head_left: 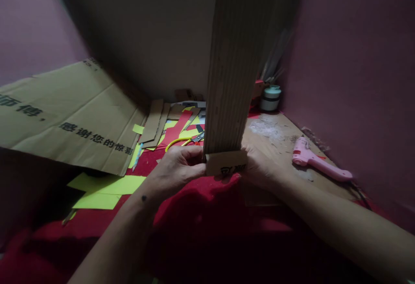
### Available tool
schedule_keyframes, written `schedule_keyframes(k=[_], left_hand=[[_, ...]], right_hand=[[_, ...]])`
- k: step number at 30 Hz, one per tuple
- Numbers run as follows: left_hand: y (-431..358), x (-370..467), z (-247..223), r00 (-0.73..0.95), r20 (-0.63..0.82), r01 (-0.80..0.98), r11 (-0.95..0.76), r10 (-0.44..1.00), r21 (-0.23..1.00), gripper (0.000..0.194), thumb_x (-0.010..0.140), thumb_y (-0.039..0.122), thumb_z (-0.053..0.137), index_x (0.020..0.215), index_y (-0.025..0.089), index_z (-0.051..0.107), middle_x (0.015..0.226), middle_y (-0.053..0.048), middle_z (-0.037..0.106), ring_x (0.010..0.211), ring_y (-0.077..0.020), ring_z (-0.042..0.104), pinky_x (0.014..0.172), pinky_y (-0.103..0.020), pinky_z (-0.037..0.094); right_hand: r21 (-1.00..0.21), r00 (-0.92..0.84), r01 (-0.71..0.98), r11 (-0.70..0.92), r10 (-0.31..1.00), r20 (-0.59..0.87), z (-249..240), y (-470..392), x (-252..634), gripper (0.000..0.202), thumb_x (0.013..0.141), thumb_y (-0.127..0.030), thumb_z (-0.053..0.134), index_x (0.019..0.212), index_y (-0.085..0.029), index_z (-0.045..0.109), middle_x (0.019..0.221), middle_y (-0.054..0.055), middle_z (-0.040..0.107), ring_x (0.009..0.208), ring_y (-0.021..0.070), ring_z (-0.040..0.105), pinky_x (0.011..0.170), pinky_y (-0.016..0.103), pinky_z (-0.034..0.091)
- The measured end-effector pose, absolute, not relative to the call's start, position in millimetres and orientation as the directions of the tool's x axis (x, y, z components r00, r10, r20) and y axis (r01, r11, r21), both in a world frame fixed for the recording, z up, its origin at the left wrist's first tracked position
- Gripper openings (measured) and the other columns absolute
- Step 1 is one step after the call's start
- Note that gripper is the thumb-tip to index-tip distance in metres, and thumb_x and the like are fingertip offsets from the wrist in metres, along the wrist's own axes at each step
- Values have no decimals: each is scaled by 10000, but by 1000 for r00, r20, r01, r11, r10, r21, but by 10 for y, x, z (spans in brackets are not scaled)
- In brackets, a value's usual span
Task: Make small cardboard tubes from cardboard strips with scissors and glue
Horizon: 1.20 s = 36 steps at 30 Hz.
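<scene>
A long cardboard strip (231,68) rises upright in front of me, its ribbed face toward the camera. Its lower end is bent into a short flap (226,163) with black printed characters. My left hand (181,163) pinches the left side of this fold between thumb and fingers. At the right side, my right hand (259,167) grips the same fold, its fingertips mostly hidden behind the cardboard. Yellow-handled scissors (178,142) lie just beyond my left hand.
A large printed cardboard sheet (81,115) leans at left. Yellow paper pieces (100,191), cardboard strips (154,122) and red paper (178,126) lie on the red cloth. A pink glue gun (319,161) rests at right, with a pale green jar (270,98) behind.
</scene>
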<state>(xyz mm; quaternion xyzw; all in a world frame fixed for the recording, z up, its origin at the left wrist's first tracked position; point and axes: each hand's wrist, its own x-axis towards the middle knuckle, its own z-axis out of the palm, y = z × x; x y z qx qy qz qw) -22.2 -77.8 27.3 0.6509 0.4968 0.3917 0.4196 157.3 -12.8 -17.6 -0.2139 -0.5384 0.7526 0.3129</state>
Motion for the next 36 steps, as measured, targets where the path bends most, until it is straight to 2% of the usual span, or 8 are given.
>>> schedule_keyframes(k=[7, 12, 17, 20, 23, 27, 32, 36], left_hand=[[-738, -222, 172, 191, 326, 482, -378, 926, 791, 108, 778, 164, 650, 755, 182, 754, 703, -2, 695, 677, -149, 625, 621, -230, 491], [-658, -260, 90, 130, 396, 503, -404, 909, 764, 105, 774, 220, 665, 722, 174, 743, 670, -8, 681, 638, -144, 601, 596, -234, 487], [-545, -255, 66, 40, 278, 383, -272, 960, 883, 111, 709, 302, 728, 715, 196, 759, 595, 17, 670, 601, -141, 603, 603, -238, 508], [-508, -241, 50, 4, 276, 386, -256, 961, 886, 107, 670, 303, 754, 707, 203, 768, 604, 19, 682, 613, -146, 609, 613, -239, 515], [-508, -234, 14, 10, 266, 398, -248, 964, 883, 123, 712, 292, 731, 778, 202, 784, 712, -1, 724, 697, -161, 634, 656, -238, 510], [-533, -214, -25, -15, 256, 412, -227, 967, 882, 114, 699, 269, 749, 771, 189, 786, 655, 3, 686, 670, -160, 610, 618, -228, 479], [-540, -160, -54, -103, 148, 193, -126, 984, 973, 146, 626, 272, 798, 732, 173, 779, 529, 31, 615, 471, -99, 482, 471, -211, 402], [-549, -118, -83, -70, 69, 24, -67, 995, 997, 131, 625, 219, 798, 734, 150, 778, 565, 9, 666, 517, -116, 553, 541, -224, 460]], right_hand=[[-942, -703, -251, -225, 711, 18, -148, -151, 1584, 232, 634, -328, 773, 741, -134, 703, 604, 43, 667, 583, 170, 661, 594, 315, 562], [-910, -633, -354, -217, 771, 62, -169, -107, 1585, 371, 617, -261, 782, 945, -193, 623, 692, -6, 660, 575, 147, 628, 551, 295, 537], [-894, -310, -332, 301, 860, 405, -195, 23, 1667, 301, 673, -180, 749, 867, -233, 525, 853, -25, 601, 688, 113, 588, 606, 255, 519], [-694, -267, -89, 715, 654, 708, -172, 56, 1742, 176, 788, -122, 615, 911, -246, 598, 970, 16, 552, 880, 159, 576, 729, 315, 527], [-325, -364, 166, 931, 364, 857, -137, 11, 1785, 407, 803, -17, 466, 1071, -272, 639, 988, 43, 525, 950, 197, 533, 807, 395, 512], [-134, -548, 292, 947, 281, 788, -149, -126, 1752, 538, 743, -22, 484, 1245, -195, 567, 1120, 106, 562, 1020, 255, 509, 851, 453, 516], [86, -589, 466, 881, 235, 773, -282, -203, 1644, 405, 891, -121, 511, 1296, -132, 517, 1201, 137, 578, 1127, 273, 467, 973, 468, 462], [218, -550, 524, 824, 132, 825, -339, -183, 1604, 300, 914, -101, 511, 1209, -116, 562, 1112, 116, 620, 1075, 251, 476, 1016, 442, 425]])
